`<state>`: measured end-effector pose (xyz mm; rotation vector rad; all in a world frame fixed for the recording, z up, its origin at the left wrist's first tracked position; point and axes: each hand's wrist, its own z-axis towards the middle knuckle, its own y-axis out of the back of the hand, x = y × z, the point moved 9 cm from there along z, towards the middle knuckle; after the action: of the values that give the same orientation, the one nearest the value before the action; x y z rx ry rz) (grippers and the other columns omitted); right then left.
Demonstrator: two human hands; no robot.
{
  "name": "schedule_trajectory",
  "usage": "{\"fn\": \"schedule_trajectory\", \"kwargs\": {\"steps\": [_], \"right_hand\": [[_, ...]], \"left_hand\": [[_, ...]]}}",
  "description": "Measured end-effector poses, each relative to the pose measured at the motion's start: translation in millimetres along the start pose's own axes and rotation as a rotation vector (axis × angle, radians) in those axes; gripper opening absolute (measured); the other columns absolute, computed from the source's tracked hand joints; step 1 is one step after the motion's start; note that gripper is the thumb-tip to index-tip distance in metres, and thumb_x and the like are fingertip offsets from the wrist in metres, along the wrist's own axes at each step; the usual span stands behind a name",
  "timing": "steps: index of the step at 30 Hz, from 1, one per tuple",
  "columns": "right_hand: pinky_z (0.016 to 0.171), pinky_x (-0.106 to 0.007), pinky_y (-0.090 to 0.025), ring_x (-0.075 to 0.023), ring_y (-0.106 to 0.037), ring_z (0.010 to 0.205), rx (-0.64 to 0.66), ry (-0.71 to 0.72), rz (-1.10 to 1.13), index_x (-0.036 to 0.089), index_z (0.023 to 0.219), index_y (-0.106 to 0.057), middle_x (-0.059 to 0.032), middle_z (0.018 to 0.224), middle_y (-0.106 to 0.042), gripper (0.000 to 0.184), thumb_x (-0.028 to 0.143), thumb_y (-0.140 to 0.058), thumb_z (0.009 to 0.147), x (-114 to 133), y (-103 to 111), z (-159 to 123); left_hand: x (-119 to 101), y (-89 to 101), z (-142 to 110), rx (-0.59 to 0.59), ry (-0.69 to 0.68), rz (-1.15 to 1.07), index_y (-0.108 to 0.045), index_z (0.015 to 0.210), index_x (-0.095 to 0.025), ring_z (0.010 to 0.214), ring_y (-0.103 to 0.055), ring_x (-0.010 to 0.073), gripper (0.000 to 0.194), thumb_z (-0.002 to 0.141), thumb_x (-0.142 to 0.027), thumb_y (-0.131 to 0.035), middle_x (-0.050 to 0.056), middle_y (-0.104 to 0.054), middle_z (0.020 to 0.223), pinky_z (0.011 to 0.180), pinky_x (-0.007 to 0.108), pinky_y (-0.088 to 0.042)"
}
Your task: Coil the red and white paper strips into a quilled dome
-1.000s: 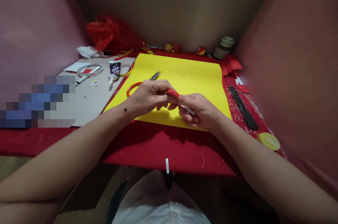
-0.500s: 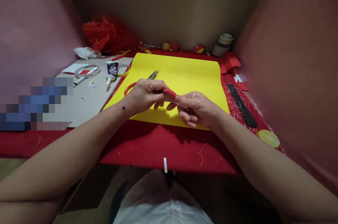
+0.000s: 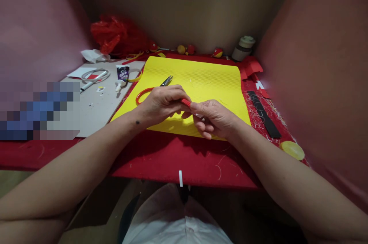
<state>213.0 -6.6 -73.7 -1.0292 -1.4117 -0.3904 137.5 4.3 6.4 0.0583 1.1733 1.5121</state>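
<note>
A small red ridged piece point(image 3: 185, 102), like corrugated paper, is pinched in my left hand point(image 3: 165, 100), above the yellow corrugated sheet point(image 3: 212, 75). My right hand point(image 3: 214, 115) meets it with thumb and fingertips closed at the red piece's right end. A pale, thin thing shows under the right thumb, too small to name. Scissors point(image 3: 166, 81) with orange-red handles lie on the sheet behind my left hand, which partly covers them. The fingers hide much of the red piece.
On the grey board point(image 3: 106, 110) at left lie a glue tube point(image 3: 122, 74) and a pale ring point(image 3: 94, 75). A red plastic bag point(image 3: 112, 33), small red-and-yellow figures point(image 3: 217, 53) and a lidded jar point(image 3: 243, 48) line the back. At right are a black strip point(image 3: 264, 115) and a yellow oval point(image 3: 292, 150).
The red piece has turned and sunk lower into my left fingers, so less of it shows. My right hand has stayed nearly in place.
</note>
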Motion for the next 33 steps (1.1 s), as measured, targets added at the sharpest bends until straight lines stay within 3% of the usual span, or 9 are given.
{"fn": "schedule_trajectory", "kwargs": {"steps": [4,8,14,18,21,29,33], "right_hand": [[0.029,-0.018,-0.040,-0.0037,-0.032,0.028,0.034,0.012,0.010,0.012,0.074,-0.064,0.0033,0.042,-0.054,0.038,0.050,-0.068,0.075,-0.3,-1.4,0.6],[0.031,-0.019,-0.043,-0.0046,-0.036,0.029,0.044,0.012,0.023,0.011,0.077,-0.064,0.0011,0.045,-0.059,0.036,0.047,-0.068,0.076,-1.3,-2.0,-0.1],[0.032,-0.019,-0.043,-0.0046,-0.037,0.029,0.003,0.034,0.055,0.011,0.074,-0.062,0.0004,0.046,-0.060,0.039,0.049,-0.071,0.072,2.1,-0.3,1.3],[0.030,-0.017,-0.037,-0.0032,-0.034,0.029,-0.085,0.047,0.099,0.012,0.072,-0.060,0.0020,0.046,-0.058,0.040,0.051,-0.071,0.071,1.8,6.3,3.7],[0.028,-0.015,-0.030,-0.0020,-0.028,0.028,-0.112,0.041,0.118,0.014,0.072,-0.057,0.0048,0.043,-0.055,0.040,0.051,-0.071,0.071,-0.6,8.4,3.8],[0.027,-0.015,-0.025,-0.0012,-0.022,0.028,-0.040,0.017,0.161,0.016,0.071,-0.054,0.0072,0.041,-0.051,0.041,0.054,-0.071,0.070,-4.8,2.0,4.7],[0.026,-0.016,-0.024,-0.0017,-0.021,0.026,-0.025,-0.012,0.170,0.018,0.068,-0.053,0.0073,0.038,-0.050,0.043,0.057,-0.071,0.068,-6.7,-0.9,4.8]], "left_hand": [[1.7,-1.2,0.1,-0.020,0.035,-0.147,-0.067,0.080,-0.014,0.052,-0.055,0.0077,0.007,0.081,-0.020,-0.063,0.003,-0.061,0.073,0.047,0.020,-0.044],[-0.4,-2.6,0.5,0.003,0.005,-0.105,-0.067,0.079,-0.014,0.050,-0.054,0.0068,0.009,0.082,-0.021,-0.062,0.003,-0.062,0.074,0.045,0.019,-0.043],[-3.6,-0.1,-1.8,-0.043,-0.044,0.070,-0.064,0.089,-0.016,0.061,-0.058,0.0081,0.008,0.084,-0.022,-0.061,0.003,-0.063,0.079,0.056,0.018,-0.047],[-8.5,-3.4,-5.7,-0.104,-0.107,0.283,-0.056,0.110,-0.015,0.063,-0.059,0.0080,0.029,0.082,-0.020,-0.062,0.004,-0.063,0.089,0.059,0.019,-0.048],[-14.6,-9.3,-8.0,-0.113,-0.175,0.440,-0.051,0.114,-0.013,0.070,-0.061,0.0105,0.030,0.085,-0.019,-0.056,0.007,-0.064,0.092,0.059,0.020,-0.048],[-17.5,-21.1,-8.9,-0.044,-0.196,0.766,-0.044,0.118,-0.011,0.067,-0.063,0.0137,0.039,0.084,-0.028,-0.055,0.012,-0.064,0.105,0.047,0.021,-0.043],[-21.5,-20.3,-9.1,-0.095,-0.225,0.791,-0.045,0.117,-0.010,0.066,-0.064,0.0138,0.035,0.087,-0.028,-0.051,0.011,-0.066,0.101,0.045,0.021,-0.040]]}}
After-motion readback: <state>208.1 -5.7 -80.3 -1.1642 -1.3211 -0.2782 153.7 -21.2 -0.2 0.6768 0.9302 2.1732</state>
